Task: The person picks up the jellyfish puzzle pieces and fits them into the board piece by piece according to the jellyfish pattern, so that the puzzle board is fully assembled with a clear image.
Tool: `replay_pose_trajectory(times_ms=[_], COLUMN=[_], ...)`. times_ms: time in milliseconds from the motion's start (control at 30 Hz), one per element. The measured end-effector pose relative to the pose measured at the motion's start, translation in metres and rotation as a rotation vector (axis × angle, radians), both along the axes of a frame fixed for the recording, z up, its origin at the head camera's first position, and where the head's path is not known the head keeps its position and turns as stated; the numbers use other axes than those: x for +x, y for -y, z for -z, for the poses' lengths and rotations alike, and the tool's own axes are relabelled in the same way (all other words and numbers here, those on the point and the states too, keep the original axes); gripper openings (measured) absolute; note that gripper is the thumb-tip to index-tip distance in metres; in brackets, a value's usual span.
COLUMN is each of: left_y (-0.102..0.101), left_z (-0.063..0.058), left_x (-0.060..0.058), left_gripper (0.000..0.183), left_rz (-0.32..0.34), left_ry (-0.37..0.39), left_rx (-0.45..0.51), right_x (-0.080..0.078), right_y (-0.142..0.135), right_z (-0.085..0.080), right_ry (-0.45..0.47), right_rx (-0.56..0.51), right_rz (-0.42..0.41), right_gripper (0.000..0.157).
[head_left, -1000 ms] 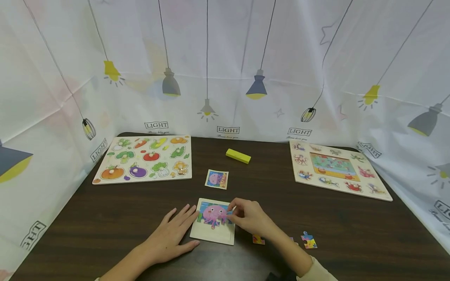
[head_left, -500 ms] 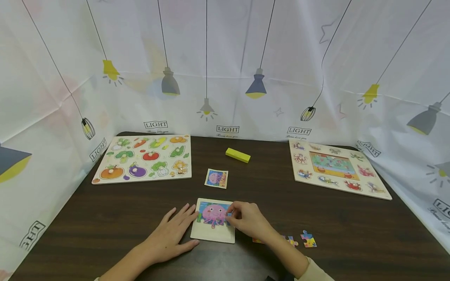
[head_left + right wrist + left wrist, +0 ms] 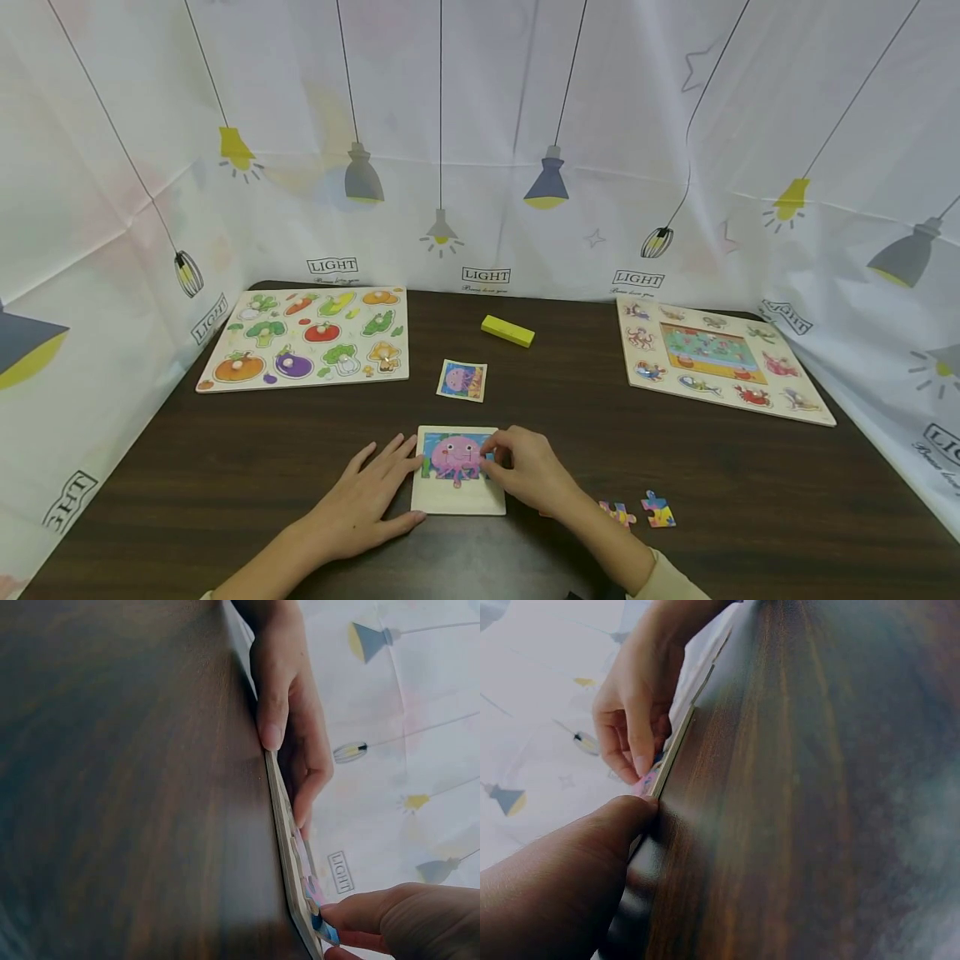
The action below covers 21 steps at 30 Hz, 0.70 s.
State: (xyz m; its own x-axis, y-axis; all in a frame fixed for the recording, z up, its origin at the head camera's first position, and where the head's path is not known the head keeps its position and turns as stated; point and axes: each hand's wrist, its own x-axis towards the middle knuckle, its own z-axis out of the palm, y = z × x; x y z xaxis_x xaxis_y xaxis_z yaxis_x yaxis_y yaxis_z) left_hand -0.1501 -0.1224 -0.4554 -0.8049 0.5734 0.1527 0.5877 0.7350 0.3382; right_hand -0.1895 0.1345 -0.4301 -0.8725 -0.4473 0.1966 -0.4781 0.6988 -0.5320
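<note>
On the table in front of me lies a pale wooden puzzle board (image 3: 459,502) with a pink octopus picture (image 3: 453,454) in its upper part. My left hand (image 3: 367,504) rests flat beside it, fingers spread; its fingertips and thumb tip touch the board's left edge. My right hand (image 3: 528,471) is at the board's right edge. In the right wrist view, its thumb and fingers pinch a blue-edged jigsaw piece (image 3: 324,930) tilted up at the board's edge. From the head view, the fingers hide most of that piece.
Loose jigsaw pieces (image 3: 658,509) lie right of the board, partly behind my right forearm. Beyond the board are a small picture card (image 3: 462,381) and a yellow block (image 3: 507,331). A vegetable board (image 3: 322,354) stands back left, a sea-animal board (image 3: 701,396) back right.
The board has turned slightly, its near edge shifting right, and now lies squarer to me. My right hand has moved a little left over the picture; my left hand has stayed nearly still.
</note>
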Motion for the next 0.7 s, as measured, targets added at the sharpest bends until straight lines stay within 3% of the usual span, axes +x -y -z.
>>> replay_pose_trajectory(times_ms=[700], left_y=[-0.0006], left_z=[-0.0019], left_x=[0.0003], left_gripper=[0.065], left_rz=[0.003], left_ry=[-0.011], left_rx=[-0.001], right_x=[0.0000], right_y=[0.0011], right_z=[0.0000], right_ry=[0.000], right_rx=[0.006], right_rz=[-0.009], right_gripper=[0.005])
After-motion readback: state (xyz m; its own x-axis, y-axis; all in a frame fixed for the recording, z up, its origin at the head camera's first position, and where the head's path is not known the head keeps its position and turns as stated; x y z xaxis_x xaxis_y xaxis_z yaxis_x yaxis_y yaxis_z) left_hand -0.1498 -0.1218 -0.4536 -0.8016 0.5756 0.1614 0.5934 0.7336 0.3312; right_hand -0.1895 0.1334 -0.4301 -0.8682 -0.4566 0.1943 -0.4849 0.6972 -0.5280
